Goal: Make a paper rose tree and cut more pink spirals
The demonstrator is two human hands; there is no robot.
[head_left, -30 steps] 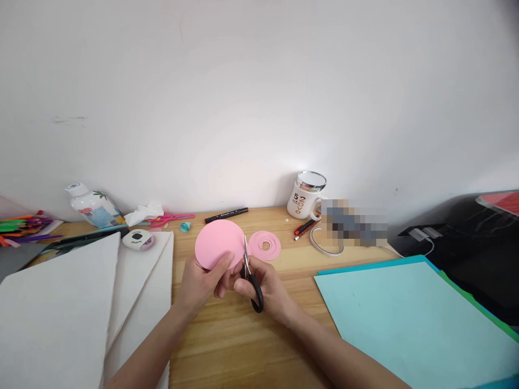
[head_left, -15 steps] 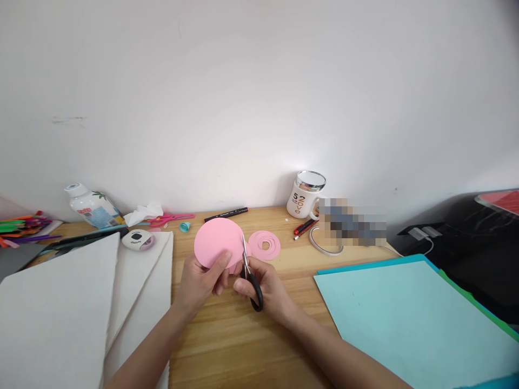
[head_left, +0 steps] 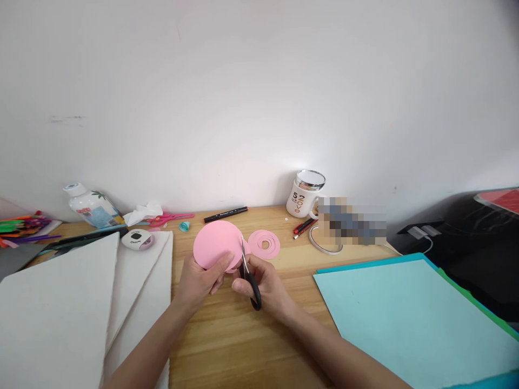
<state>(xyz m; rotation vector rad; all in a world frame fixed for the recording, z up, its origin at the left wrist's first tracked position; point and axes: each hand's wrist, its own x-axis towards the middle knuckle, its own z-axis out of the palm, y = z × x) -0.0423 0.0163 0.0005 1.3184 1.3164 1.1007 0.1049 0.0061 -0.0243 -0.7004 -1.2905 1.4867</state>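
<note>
My left hand (head_left: 205, 278) pinches a pink paper circle (head_left: 217, 243) by its lower edge, thumb on top. My right hand (head_left: 263, 283) is wrapped round the black handles of a pair of scissors (head_left: 254, 292). The metal blades point up and lie at the right edge of the circle. More pink paper shows just behind the blades, partly hidden. On the table, past my right fingers, lies a pink paper spiral (head_left: 271, 252) with a small hole in its middle.
A black marker (head_left: 225, 214), pink-handled scissors (head_left: 162, 220) and a white bottle (head_left: 90, 205) lie near the wall. A white mug (head_left: 303, 195) stands behind red pens (head_left: 304, 226). White sheets (head_left: 52, 308) cover the left; light-blue sheets (head_left: 405, 319) lie right.
The pink circle has shifted slightly down, and the scissors' blades look closer together. Both hands keep their hold, and other things stay in place.
</note>
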